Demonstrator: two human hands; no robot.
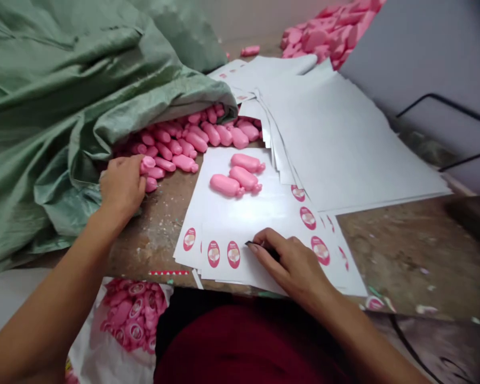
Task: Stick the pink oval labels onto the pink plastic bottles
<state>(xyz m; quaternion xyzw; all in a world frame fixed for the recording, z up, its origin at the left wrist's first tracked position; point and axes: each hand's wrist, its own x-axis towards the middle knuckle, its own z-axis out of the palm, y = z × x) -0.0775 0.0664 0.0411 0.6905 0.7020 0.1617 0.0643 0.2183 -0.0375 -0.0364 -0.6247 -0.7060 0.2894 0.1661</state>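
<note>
At the left edge of the heap, my left hand (122,183) is closed around a small pink bottle (147,164); its fingers are partly hidden. More pink bottles (196,141) spill from under a green sack just beyond it. My right hand (294,261) rests over the sticker sheet (260,224), pinching a thin black tool (269,250) whose exact kind I cannot make out. Oval pink-and-white stickers (233,254) remain along the sheet's lower and right edges. Three pink bottles (246,177) lie together on its upper part.
The big green sack (56,117) covers the table's left side. A stack of white sheets (336,133) lies at right, with a pink pile (324,32) behind. Below the table's front edge, a white bag (88,320) holds labelled pink bottles (134,314). A black metal bar (432,97) juts in at right.
</note>
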